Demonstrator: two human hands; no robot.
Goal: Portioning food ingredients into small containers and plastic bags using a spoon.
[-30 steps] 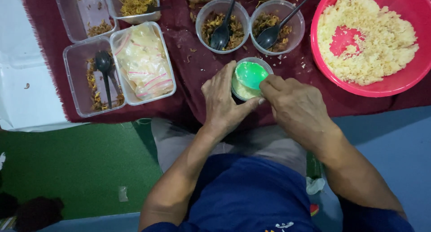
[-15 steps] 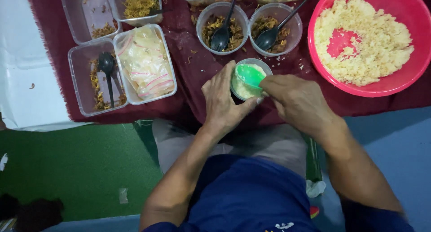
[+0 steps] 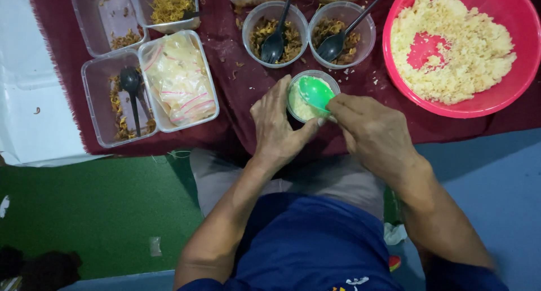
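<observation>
A small clear round cup (image 3: 298,102) holding pale rice stands on the dark red cloth near the table's front edge. My left hand (image 3: 277,125) wraps around its left side and grips it. My right hand (image 3: 372,133) holds a green plastic spoon (image 3: 315,92), whose bowl lies tilted over the cup's mouth. A big pink bowl (image 3: 510,94) of crumbly yellowish rice sits to the right of the cup.
Behind the cup are two round tubs (image 3: 275,26) (image 3: 342,26) of brown fried food, each with a black spoon. At the left stand rectangular clear containers: one with plastic bags (image 3: 177,80), one with a black spoon (image 3: 115,105). Green and blue floor lies below.
The green spoon has shifted from lying flat over the cup to tilting toward its right side, so the rice inside shows. Both hands stay at the cup.
</observation>
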